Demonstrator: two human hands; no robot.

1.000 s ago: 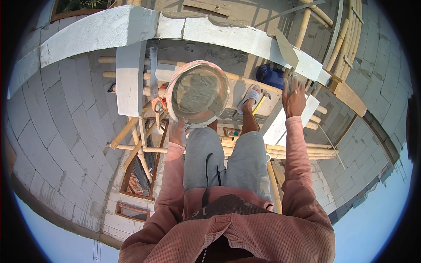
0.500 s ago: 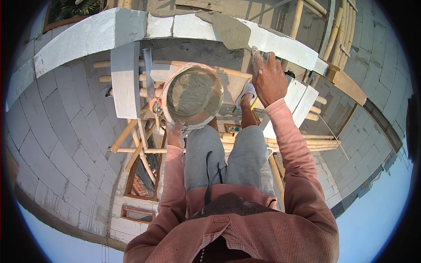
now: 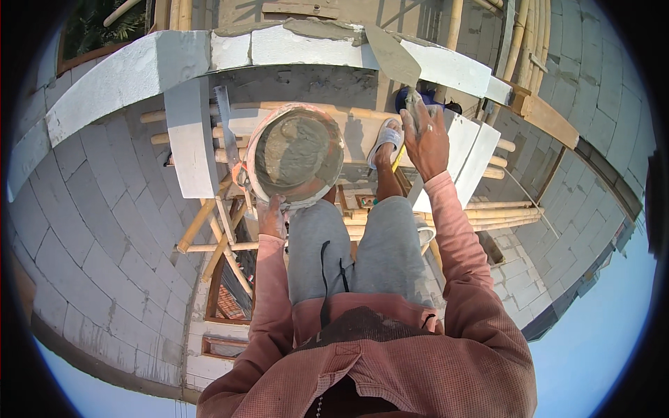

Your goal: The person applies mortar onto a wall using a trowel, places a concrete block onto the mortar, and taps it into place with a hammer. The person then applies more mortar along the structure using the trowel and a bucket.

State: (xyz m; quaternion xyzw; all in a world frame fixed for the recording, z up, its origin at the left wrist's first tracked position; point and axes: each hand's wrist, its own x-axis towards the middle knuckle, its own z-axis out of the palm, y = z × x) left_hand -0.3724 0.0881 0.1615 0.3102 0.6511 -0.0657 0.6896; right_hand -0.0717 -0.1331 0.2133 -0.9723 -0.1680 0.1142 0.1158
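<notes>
My left hand point(image 3: 272, 216) is closed on the near rim of a round bucket point(image 3: 259, 182) with grey wet mortar point(image 3: 293, 150) in it. In my right hand point(image 3: 428, 139) is a trowel point(image 3: 394, 56), its handle wrapped by my fingers. The trowel's pointed blade lies against the front upper edge of a row of white blocks point(image 3: 300, 49). Grey mortar point(image 3: 324, 31) is spread along the top of those blocks, just left of the blade. My fingers hide most of the trowel handle.
A handsaw point(image 3: 226, 118) stands left of the bucket, beside an upright white block point(image 3: 189, 139). More white blocks point(image 3: 470, 153) lean at the right. Bamboo poles point(image 3: 488, 216) form scaffolding below me. My sandalled foot point(image 3: 387, 143) rests on it. Grey block walls point(image 3: 104, 230) rise on both sides.
The trowel has moved right and turned, and its blade now shows less mortar. Mortar has been left on top of the blocks. My left hand still holds the bucket.
</notes>
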